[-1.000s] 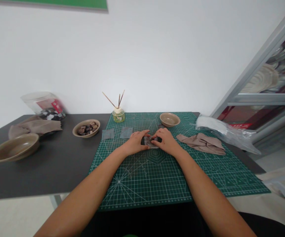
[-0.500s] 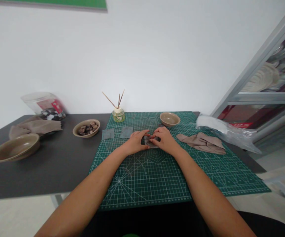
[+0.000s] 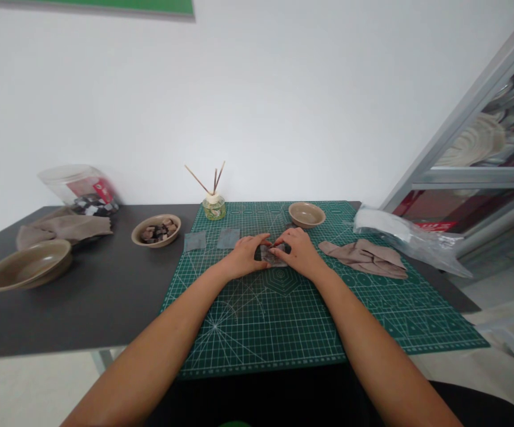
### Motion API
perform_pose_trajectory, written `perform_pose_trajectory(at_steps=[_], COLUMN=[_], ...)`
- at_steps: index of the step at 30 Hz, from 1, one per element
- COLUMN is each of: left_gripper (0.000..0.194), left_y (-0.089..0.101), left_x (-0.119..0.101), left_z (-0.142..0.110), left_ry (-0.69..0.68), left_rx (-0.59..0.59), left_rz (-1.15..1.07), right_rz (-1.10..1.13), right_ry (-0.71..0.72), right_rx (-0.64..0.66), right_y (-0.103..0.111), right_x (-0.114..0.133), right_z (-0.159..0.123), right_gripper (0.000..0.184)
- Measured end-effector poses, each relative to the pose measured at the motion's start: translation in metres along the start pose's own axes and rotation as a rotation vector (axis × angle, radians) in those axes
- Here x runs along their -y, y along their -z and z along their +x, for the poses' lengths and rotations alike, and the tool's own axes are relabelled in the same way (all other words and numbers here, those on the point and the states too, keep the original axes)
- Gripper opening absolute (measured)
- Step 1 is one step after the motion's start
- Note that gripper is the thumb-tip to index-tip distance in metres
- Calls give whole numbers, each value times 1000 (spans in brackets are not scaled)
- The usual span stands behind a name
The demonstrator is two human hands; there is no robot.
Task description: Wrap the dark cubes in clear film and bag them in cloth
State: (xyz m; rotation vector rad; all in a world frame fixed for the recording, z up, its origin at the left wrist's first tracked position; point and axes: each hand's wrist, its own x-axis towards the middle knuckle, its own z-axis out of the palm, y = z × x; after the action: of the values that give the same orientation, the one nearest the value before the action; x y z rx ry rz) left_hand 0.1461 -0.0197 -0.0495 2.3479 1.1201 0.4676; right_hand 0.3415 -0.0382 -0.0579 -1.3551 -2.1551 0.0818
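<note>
My left hand (image 3: 248, 256) and my right hand (image 3: 299, 252) meet over the green cutting mat (image 3: 283, 326), fingers bent inward. Between them lies a small grey, see-through sheet (image 3: 274, 256), like a plastic square. The fingertips of both hands close on its upper part; a small dark piece seems to be among them, too small to name. To the left of my left hand, two similar grey squares, one nearer (image 3: 229, 238) and one farther (image 3: 195, 241), lie flat on the mat. Just behind my right hand stands a shallow beige bowl (image 3: 306, 223).
Left are a bowl of brown cubes (image 3: 156, 242), a larger bowl (image 3: 28, 279), a cloth (image 3: 65, 229) and a tipped clear jar (image 3: 76, 184). A reed diffuser (image 3: 214, 207) stands at the back. Right are a crumpled brown cloth (image 3: 363, 258) and a plastic bag (image 3: 410, 237).
The fingers of my right hand have shifted slightly over the grey sheet, uncovering a little more of it. My left hand and everything else are nearly unchanged.
</note>
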Motion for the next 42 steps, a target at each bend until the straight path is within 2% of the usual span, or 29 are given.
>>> perform_pose_trajectory(at_steps=[7, 16, 21, 27, 35, 42], left_gripper=[77, 76, 76, 76, 76, 76], left_y=[2, 0, 1, -1, 0, 1], left_x=[-2, 1, -2, 1, 1, 0], left_z=[-1, -1, -1, 0, -1, -1], left_ry=[-15, 9, -20, -2, -25, -15], left_rx=[12, 1, 10, -4, 3, 7], left_rz=[-23, 3, -21, -6, -15, -14], right_rz=[-5, 33, -1, 23, -7, 8], right_ry=[0, 84, 54, 86, 42, 64], right_rx=[38, 85, 68, 92, 75, 104], right_y=[1, -4, 0, -3, 2, 3], right_x=[-9, -1, -10, -3, -9, -7], right_z=[-2, 3, -2, 2, -2, -1], right_gripper=[6, 5, 3, 4, 1, 3])
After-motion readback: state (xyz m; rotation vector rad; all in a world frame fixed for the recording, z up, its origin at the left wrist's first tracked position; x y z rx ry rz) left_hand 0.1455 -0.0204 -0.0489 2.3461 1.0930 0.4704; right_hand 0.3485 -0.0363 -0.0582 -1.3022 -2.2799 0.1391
